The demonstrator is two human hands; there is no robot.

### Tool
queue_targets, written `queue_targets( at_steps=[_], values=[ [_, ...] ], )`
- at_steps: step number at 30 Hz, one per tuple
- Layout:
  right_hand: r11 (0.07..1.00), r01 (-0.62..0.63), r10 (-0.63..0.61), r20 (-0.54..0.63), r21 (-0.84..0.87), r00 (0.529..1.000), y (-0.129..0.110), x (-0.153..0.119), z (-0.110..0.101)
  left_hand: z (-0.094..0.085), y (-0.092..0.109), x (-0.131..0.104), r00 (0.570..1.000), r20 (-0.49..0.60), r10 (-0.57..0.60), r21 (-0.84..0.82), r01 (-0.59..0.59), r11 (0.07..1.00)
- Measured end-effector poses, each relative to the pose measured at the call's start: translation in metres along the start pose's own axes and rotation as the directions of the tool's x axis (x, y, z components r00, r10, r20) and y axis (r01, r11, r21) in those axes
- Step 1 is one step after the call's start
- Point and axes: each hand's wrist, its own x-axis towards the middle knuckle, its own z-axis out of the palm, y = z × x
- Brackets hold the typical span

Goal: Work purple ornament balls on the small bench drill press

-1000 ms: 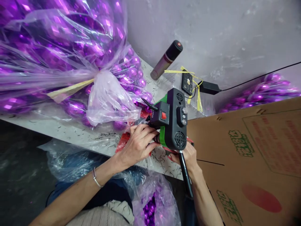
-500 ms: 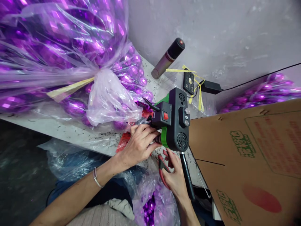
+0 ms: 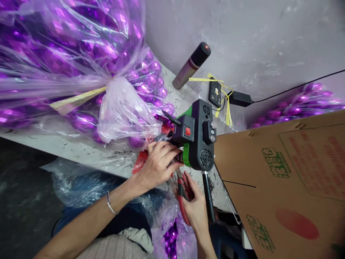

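The right hand [image 3: 196, 208] grasps red-and-black-handled pliers [image 3: 180, 201] over the near edge of the white table [image 3: 54, 145] — probably stiff, fairly light, best held by the handles (clear of the tips). The left hand [image 3: 159, 162] curls beside the boxy black-and-green device [image 3: 198, 140] — its grip hidden.

head camera: head-worn, facing forward and down
hands [image 3: 159, 163]: near, seen from above
wall [image 3: 256, 43]: farther off, upper right
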Motion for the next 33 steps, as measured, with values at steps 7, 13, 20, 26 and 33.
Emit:
queue_targets(
  at_steps=[7,13,20,26,33],
  values=[
    [0.985,-0.154,0.160,-0.097,0.073,0.982,-0.002,-0.021,0.012,-0.002,-0.001,0.000,0.999,0.037,0.025,0.027,-0.026,0.999],
    [0.988,-0.145,0.149,-0.098,0.043,0.984,-0.001,-0.023,0.013,-0.003,0.000,0.001,0.999,0.037,0.009,0.027,-0.010,1.000],
    [0.982,-0.187,0.180,-0.180,-0.027,0.967,-0.001,-0.033,0.006,-0.002,0.002,0.004,0.999,0.014,0.032,0.013,-0.032,0.999],
    [0.987,-0.157,0.149,-0.186,-0.029,0.971,-0.007,-0.033,0.009,-0.002,0.002,0.003,1.000,0.017,0.016,0.001,-0.016,1.000],
    [0.988,-0.121,0.101,-0.193,-0.095,0.976,-0.008,-0.032,-0.007,-0.002,0.000,0.002,0.999,0.029,0.015,-0.028,-0.014,1.000]
  ],
)
